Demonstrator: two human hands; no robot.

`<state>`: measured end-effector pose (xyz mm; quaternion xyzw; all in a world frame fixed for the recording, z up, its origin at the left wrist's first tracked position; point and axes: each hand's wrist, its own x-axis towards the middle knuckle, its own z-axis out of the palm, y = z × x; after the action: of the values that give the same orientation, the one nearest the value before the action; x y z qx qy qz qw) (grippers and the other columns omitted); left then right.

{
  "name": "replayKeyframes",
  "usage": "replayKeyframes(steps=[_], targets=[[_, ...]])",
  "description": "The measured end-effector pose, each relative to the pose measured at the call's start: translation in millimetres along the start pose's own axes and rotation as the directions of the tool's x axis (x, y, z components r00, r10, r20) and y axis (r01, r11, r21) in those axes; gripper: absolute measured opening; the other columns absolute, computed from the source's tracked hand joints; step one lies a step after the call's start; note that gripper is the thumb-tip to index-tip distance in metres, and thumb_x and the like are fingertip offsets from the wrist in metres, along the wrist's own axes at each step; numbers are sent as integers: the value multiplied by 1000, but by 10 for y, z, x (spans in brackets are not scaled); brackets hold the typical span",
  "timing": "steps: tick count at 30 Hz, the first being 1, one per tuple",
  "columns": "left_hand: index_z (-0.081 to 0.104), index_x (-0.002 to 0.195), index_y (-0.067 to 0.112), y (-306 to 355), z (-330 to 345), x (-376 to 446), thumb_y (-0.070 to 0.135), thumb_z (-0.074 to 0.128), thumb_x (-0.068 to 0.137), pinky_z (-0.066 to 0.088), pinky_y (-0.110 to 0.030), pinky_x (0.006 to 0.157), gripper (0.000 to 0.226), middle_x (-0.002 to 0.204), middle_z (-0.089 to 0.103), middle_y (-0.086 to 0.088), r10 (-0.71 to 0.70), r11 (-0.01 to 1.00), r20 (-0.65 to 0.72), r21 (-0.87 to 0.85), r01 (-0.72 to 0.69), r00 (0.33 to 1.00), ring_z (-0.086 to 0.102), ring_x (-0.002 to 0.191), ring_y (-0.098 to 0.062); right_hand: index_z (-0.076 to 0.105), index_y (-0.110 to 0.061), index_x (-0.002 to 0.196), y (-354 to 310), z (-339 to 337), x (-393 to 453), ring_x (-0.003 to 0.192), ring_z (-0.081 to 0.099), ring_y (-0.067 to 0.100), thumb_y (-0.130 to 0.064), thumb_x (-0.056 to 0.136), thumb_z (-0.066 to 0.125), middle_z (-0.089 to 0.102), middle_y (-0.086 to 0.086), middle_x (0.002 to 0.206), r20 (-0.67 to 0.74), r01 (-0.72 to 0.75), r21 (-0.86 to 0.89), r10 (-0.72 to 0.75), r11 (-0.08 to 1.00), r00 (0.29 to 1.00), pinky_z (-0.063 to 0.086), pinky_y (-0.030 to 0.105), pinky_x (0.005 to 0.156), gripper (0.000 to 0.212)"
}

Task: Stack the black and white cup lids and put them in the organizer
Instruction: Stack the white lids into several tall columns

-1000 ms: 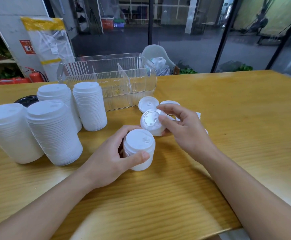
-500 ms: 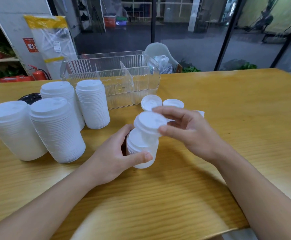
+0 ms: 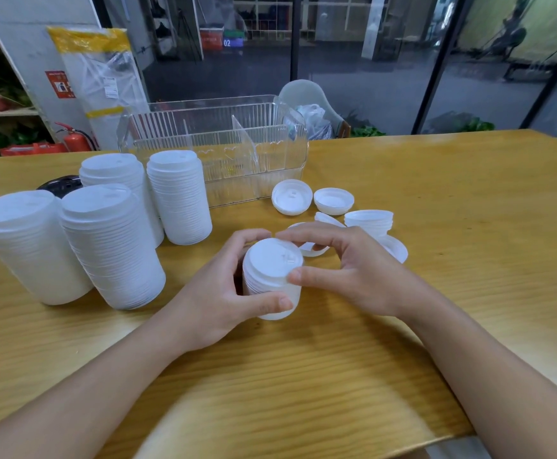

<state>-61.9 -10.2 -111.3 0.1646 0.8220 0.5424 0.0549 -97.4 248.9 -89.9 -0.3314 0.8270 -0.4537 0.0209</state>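
A short stack of white cup lids (image 3: 272,279) stands on the wooden table (image 3: 436,226) in the middle. My left hand (image 3: 217,299) grips the stack's side, thumb in front. My right hand (image 3: 350,276) pinches the top lid of that stack between thumb and fingers. Loose white lids (image 3: 292,197) lie behind my hands, with a small pile (image 3: 368,220) to the right. Tall white lid stacks (image 3: 111,246) stand at the left. A black lid (image 3: 60,185) peeks out behind them. The clear divided organizer (image 3: 214,140) stands at the back.
A wrapped yellow-and-clear package (image 3: 101,77) leans against a pillar behind the table. A chair with a plastic bag (image 3: 310,111) sits beyond the far edge. The table's near edge (image 3: 436,442) runs at the lower right.
My right hand has brought the lid it held down onto the stack in my left hand and now holds it seated there. The left hand has stayed on the stack.
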Motion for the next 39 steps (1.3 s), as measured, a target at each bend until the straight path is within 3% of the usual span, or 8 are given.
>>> replayKeyframes(steps=[8,12,18,22,25,29,35,39], targets=[[48,148,46,86,24,-33,55,82,93,51,-26,100,66,134,69,21,26,997,10,72,-27,1000,66,125,-6,77,-31,127,170,-138,-15,112,60,2,-36,100,77,70,-19,122,-256,-113,-204,58,972,965,41,17,89,28],[49,144,46,118,34,-45,54,79,89,49,-11,93,63,130,70,26,10,998,-15,65,-9,1000,66,124,-1,81,-25,119,360,-99,29,108,42,4,-28,93,84,67,-11,121,-250,-168,-575,24,801,968,40,36,99,27],[49,146,44,143,32,-41,56,78,90,49,-14,94,65,130,70,25,6,997,-13,81,-5,1000,66,124,0,82,-23,106,367,2,87,110,53,25,-33,94,82,66,-6,113,-212,-114,-717,-59,687,975,33,40,89,15],[51,145,42,157,31,-54,53,79,90,48,-10,91,63,129,71,24,8,996,-21,86,-6,1000,67,122,-1,74,-24,92,362,50,70,104,56,22,-29,100,77,67,-9,106,-233,-104,-630,-59,770,971,39,43,91,9],[53,143,40,152,28,-54,47,82,91,50,-13,94,60,129,72,22,18,997,-25,75,-16,1000,68,122,-3,71,-24,96,246,16,63,92,64,10,-30,104,72,72,-10,96,-335,-161,-176,95,971,937,48,30,85,10],[54,144,41,140,19,-51,49,84,89,52,-23,99,63,133,71,20,12,998,-29,68,-10,1000,67,124,-5,69,-20,115,178,-23,81,84,70,29,-20,107,68,78,1,91,-353,-168,243,248,955,902,58,55,88,8],[54,146,44,108,6,-54,54,84,88,54,-36,106,66,138,69,19,23,998,-26,64,-22,999,66,129,-7,68,-34,136,154,29,86,84,79,28,-14,107,67,77,-5,118,-288,-198,236,263,951,921,65,43,84,35],[54,145,41,109,8,-52,53,84,88,54,-38,105,65,137,70,18,33,997,-28,69,-31,999,67,129,-9,71,-33,135,111,46,28,70,70,2,-22,102,75,74,-26,87,-228,-231,61,238,971,944,51,16,67,35]])
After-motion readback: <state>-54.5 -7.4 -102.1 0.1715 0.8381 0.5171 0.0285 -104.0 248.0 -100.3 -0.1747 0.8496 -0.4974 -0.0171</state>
